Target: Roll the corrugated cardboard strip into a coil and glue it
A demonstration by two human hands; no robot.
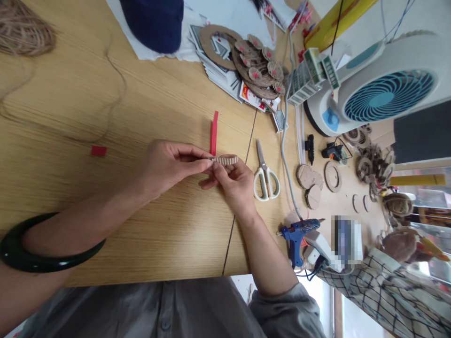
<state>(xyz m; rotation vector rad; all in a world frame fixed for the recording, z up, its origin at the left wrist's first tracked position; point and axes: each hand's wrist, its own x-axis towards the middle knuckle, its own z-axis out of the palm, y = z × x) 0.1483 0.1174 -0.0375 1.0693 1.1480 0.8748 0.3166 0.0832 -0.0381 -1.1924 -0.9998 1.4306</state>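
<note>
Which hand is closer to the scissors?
The right hand. It sits just beside the scissors, pinching a corrugated strip; the left hand is farther away, beyond that strip.

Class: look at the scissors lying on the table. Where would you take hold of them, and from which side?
Take the scissors by the white looped handles, coming from the table's near edge: the loops point toward the person, the closed blades point away, and they lie flat beside the right hand.
</note>
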